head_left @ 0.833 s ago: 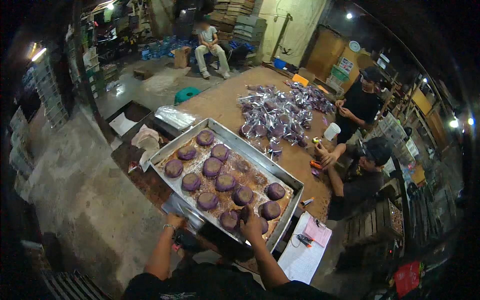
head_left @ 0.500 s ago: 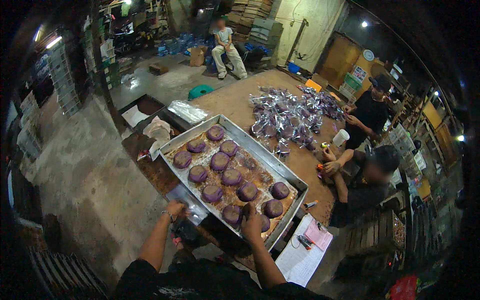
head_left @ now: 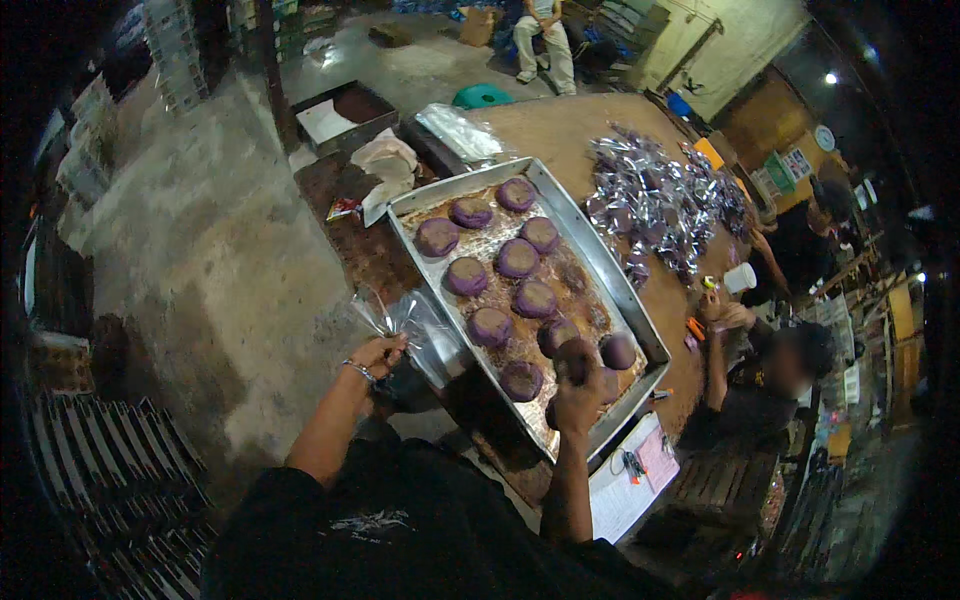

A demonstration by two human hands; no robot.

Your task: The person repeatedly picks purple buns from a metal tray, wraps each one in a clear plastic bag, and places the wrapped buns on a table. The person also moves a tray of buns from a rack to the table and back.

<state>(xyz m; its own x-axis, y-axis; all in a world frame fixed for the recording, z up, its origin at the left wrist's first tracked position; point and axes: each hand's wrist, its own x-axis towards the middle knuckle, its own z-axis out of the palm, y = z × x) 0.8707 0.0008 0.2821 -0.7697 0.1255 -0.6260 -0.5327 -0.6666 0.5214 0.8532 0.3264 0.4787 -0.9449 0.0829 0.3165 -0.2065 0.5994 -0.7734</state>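
Rows of round purple buns (head_left: pixel 517 258) with brown tops lie in a large metal tray (head_left: pixel 622 300). My left hand (head_left: pixel 376 356) is closed on the gathered edge of a clear plastic bag (head_left: pixel 425 335), beside the tray's near left side. Over the tray's near end, my right hand (head_left: pixel 580 402) has its fingers closed round a brown-topped bun (head_left: pixel 575 362), blurred by motion. Other buns sit close around that hand, partly covered by it.
Many wrapped buns (head_left: pixel 660 195) are heaped on the table beyond the tray. Two people work at right; another sits at the back. Papers (head_left: pixel 625 485) lie by the near right corner. A cloth (head_left: pixel 385 170) and plastic bags (head_left: pixel 458 132) lie beyond the tray's left end.
The view has shifted, so the tray sits farther right and higher. My left hand's plastic bag now stands out more, crumpled at the top. My right hand has come up slightly with a bun.
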